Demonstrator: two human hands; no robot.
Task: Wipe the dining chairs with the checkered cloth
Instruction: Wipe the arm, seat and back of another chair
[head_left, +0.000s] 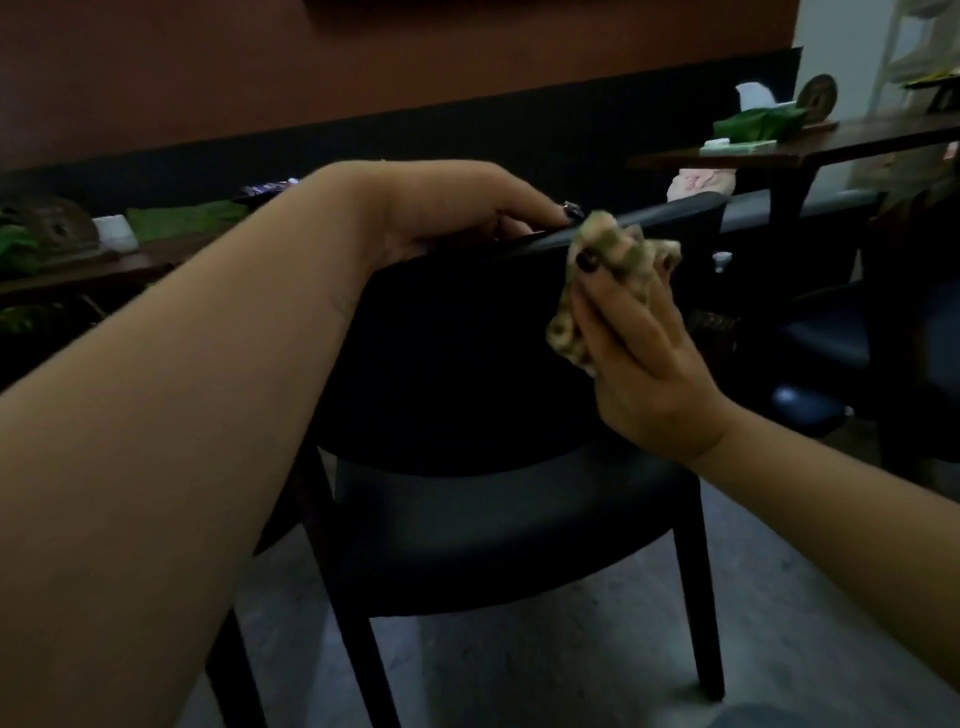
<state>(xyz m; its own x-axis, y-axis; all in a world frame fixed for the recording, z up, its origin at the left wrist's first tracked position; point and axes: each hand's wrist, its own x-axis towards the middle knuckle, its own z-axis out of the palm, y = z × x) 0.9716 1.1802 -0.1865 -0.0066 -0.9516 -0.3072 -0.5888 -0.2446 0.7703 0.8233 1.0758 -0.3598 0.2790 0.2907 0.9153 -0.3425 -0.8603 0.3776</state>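
Note:
A black dining chair (467, 364) with a curved backrest and padded seat stands in the middle of the head view, seen from behind. My left hand (457, 213) grips the top rail of the backrest, fingers curled over it. My right hand (639, 353) holds the bunched checkered cloth (613, 249), pale with dark checks, and presses it against the top rail just right of my left hand. Part of the cloth hangs down beside my palm.
A dark wooden table (810, 143) at the right back carries a tissue box, green packets and a round ornament. Another table (83, 265) with greenery lies at the left. A second dark chair (831, 338) stands to the right. Grey floor (519, 665) shows below.

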